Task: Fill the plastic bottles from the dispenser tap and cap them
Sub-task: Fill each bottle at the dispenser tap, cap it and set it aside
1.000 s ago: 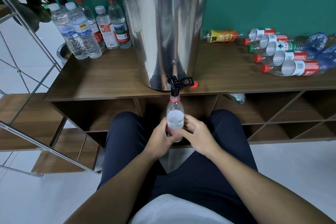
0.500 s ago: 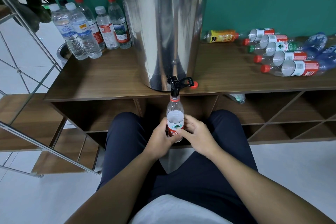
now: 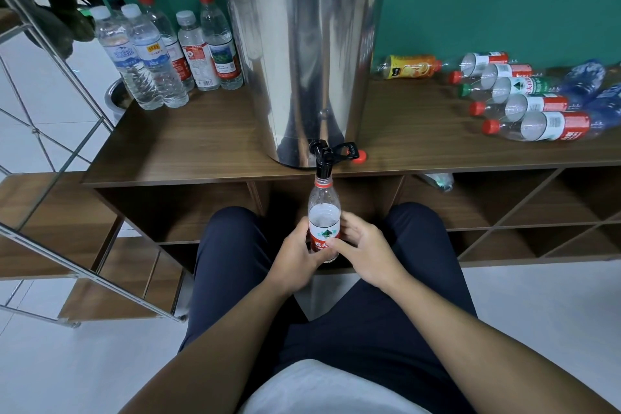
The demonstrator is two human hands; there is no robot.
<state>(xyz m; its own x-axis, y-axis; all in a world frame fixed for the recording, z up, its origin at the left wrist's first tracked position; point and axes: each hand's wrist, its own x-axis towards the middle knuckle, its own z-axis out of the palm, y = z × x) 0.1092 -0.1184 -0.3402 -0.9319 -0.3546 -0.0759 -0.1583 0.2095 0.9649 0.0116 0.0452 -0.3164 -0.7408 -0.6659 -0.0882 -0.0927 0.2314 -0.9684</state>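
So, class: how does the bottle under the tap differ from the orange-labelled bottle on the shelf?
The bottle under the tap stands upright, gripped by the left hand and right hand; the orange-labelled bottle lies on its side, untouched. The first has a red-and-white label, the second orange-yellow. Both are clear plastic.

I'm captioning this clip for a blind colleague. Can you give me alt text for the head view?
Both hands, left hand and right hand, hold a clear bottle upright under the black tap of a steel dispenser on a wooden shelf. Capped bottles stand at left; others lie at right.
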